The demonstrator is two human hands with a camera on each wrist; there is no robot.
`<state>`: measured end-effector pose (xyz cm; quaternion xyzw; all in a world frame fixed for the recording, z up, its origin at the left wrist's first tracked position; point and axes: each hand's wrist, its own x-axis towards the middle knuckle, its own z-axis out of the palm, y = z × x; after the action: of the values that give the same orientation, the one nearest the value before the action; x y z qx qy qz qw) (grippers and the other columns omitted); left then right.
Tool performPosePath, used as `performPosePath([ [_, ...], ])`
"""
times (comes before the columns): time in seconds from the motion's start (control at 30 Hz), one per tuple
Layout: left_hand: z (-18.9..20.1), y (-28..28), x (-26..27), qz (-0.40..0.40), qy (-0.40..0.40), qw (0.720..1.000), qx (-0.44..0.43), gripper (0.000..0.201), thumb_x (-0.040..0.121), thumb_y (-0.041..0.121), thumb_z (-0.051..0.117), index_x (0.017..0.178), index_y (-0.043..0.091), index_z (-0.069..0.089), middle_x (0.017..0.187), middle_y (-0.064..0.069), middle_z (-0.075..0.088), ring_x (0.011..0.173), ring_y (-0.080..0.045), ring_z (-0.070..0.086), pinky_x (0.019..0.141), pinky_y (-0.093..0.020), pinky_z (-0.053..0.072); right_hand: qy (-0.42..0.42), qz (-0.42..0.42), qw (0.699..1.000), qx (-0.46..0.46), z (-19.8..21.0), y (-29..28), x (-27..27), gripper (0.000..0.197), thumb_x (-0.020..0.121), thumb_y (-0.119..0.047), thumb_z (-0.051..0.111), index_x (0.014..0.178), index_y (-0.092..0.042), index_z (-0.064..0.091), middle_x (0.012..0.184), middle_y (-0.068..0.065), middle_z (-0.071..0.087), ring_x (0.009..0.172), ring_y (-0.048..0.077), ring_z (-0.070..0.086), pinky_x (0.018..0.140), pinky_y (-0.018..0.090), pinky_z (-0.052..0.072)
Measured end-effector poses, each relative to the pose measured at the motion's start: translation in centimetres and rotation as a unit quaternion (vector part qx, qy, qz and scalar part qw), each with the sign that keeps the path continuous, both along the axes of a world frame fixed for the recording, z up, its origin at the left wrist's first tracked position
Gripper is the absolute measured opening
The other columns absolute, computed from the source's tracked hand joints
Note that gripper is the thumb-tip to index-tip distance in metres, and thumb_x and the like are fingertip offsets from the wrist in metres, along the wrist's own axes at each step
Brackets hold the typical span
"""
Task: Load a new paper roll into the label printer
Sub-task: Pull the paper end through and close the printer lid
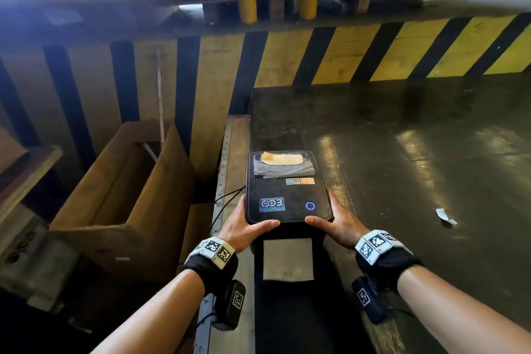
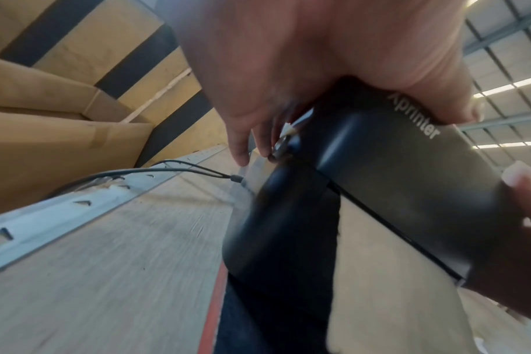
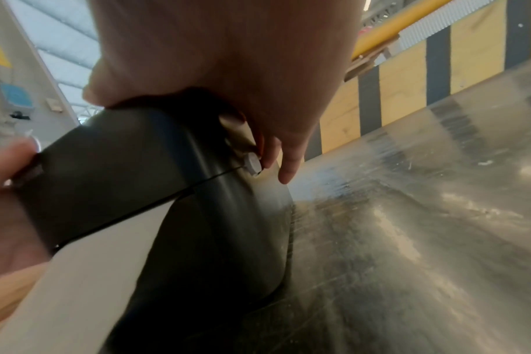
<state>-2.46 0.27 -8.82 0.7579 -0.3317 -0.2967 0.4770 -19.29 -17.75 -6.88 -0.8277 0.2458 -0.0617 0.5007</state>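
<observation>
On the dark worktop, close to its left edge, stands the black label printer, its lid down and a blue ring lit on top. The left hand clasps the printer's near left corner: thumb laid flat across the lid's front edge, fingers reaching down the left side toward a small round side button. The right hand mirrors it on the near right corner, thumb on top, fingers down the right side by a pale button. Both forearms reach straight forward, wrists level. A white label hangs from the front. A thin black cable runs off leftward
</observation>
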Motion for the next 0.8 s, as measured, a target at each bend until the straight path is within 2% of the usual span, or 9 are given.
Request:
performPosePath([
  [0.1, -0.23, -0.01, 0.04, -0.003, 0.011, 1.000, -0.014, 0.081, 0.064, 0.041, 0.080, 0.129, 0.032, 0.032, 0.113, 0.019, 0.055, 0.104, 0.005, 0.056, 0.088, -0.017, 0.050, -0.012, -0.003, 1.000, 0.003, -0.10, 0.19, 0.04, 0.104, 0.066, -0.053, 0.067, 0.147, -0.025, 0.008, 0.129, -0.015, 0.039, 0.118, 0.002, 0.041, 0.098, 0.018, 0.027],
  [0.27, -0.44, -0.03, -0.11, -0.002, 0.032, 0.999, -0.041, 0.086, 0.057, 0.047, 0.079, 0.127, 0.033, 0.032, 0.114, 0.018, 0.056, 0.106, 0.004, 0.057, 0.088, -0.018, 0.051, -0.024, -0.011, 1.000, 0.007, -0.47, 0.26, 0.07, 0.111, 0.056, -0.066, 0.060, 0.147, -0.027, 0.009, 0.129, -0.013, 0.042, 0.118, 0.002, 0.043, 0.097, 0.019, 0.029],
  [0.47, -1.01, -0.02, 0.15, -0.006, 0.043, 0.998, -0.042, 0.094, 0.055, 0.052, 0.078, 0.133, 0.030, 0.030, 0.121, 0.012, 0.056, 0.114, -0.007, 0.058, 0.096, -0.033, 0.051, -0.021, -0.014, 1.000, 0.008, -0.59, 0.27, 0.09, 0.114, 0.054, -0.067, 0.058, 0.148, -0.025, 0.007, 0.131, -0.011, 0.041, 0.118, 0.002, 0.041, 0.099, 0.020, 0.028],
  [0.6, -1.00, -0.03, 0.26, -0.008, 0.039, 0.999, -0.037, 0.100, 0.056, 0.053, 0.078, 0.138, 0.025, 0.028, 0.127, 0.005, 0.055, 0.115, -0.008, 0.057, 0.097, -0.033, 0.051, -0.021, -0.015, 1.000, 0.013, -0.63, 0.34, 0.04, 0.113, 0.054, -0.068, 0.058, 0.147, -0.026, 0.008, 0.134, -0.007, 0.044, 0.117, 0.003, 0.042, 0.098, 0.020, 0.029],
  [0.8, -1.02, 0.03, 0.28, -0.008, 0.040, 0.999, -0.033, 0.100, 0.056, 0.054, 0.078, 0.138, 0.027, 0.028, 0.129, 0.003, 0.055, 0.115, -0.009, 0.057, 0.097, -0.035, 0.051, -0.028, -0.017, 0.999, 0.023, -0.82, 0.37, 0.01, 0.111, 0.055, -0.067, 0.059, 0.147, -0.028, 0.008, 0.135, -0.005, 0.045, 0.117, 0.006, 0.044, 0.098, 0.021, 0.031],
])
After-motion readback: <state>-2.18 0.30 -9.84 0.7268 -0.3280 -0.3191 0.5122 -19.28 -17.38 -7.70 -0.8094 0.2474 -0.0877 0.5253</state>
